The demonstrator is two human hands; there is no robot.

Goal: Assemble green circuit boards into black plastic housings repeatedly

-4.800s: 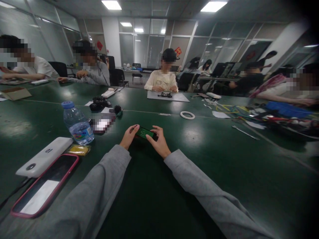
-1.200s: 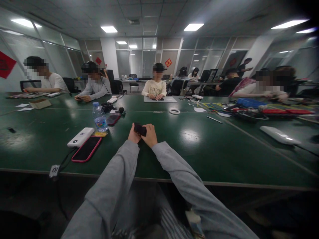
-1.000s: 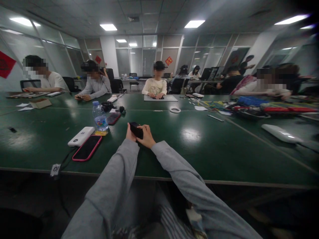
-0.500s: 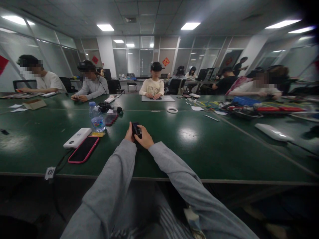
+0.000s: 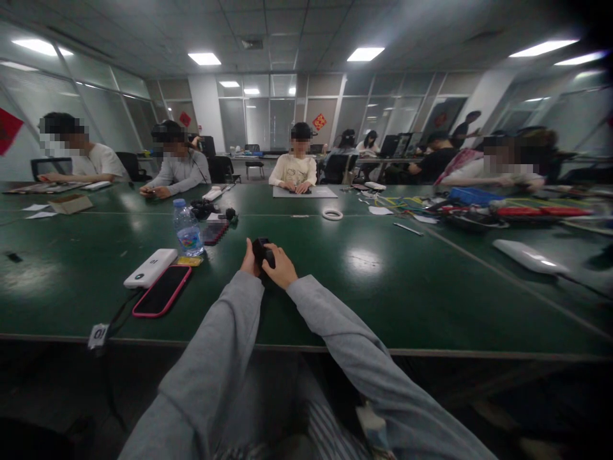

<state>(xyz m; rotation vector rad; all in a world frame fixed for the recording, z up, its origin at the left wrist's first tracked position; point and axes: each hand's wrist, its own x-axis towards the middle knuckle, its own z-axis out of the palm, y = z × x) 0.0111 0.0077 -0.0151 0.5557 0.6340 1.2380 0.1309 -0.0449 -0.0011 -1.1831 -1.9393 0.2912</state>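
Note:
A small black boxy object (image 5: pixel 264 250) is held between my two hands, just above the green table. My left hand (image 5: pixel 249 260) grips its left side, thumb upright along it. From the right, my right hand (image 5: pixel 281 267) has its fingers closed over the object's top and side. What exactly the object is, I cannot make out. To the left of my hands stand a clear water bottle (image 5: pixel 188 230) with a blue cap and, nearer me, a phone (image 5: pixel 163 291) in a pink case. A white power bank (image 5: pixel 151 268) with a cable lies beside the phone.
Behind the bottle is a black cable bundle (image 5: pixel 204 209). A white ring (image 5: pixel 332 214) lies further off on the table (image 5: pixel 407 294). Tangled cables and a blue tray (image 5: pixel 476 195) are at the right, with a white device (image 5: pixel 529 255) nearer. Several people sit around the table.
The black object has turned slightly in my hands, and my right fingers have shifted on it. The whole view has moved a little. Other things on the table stay put.

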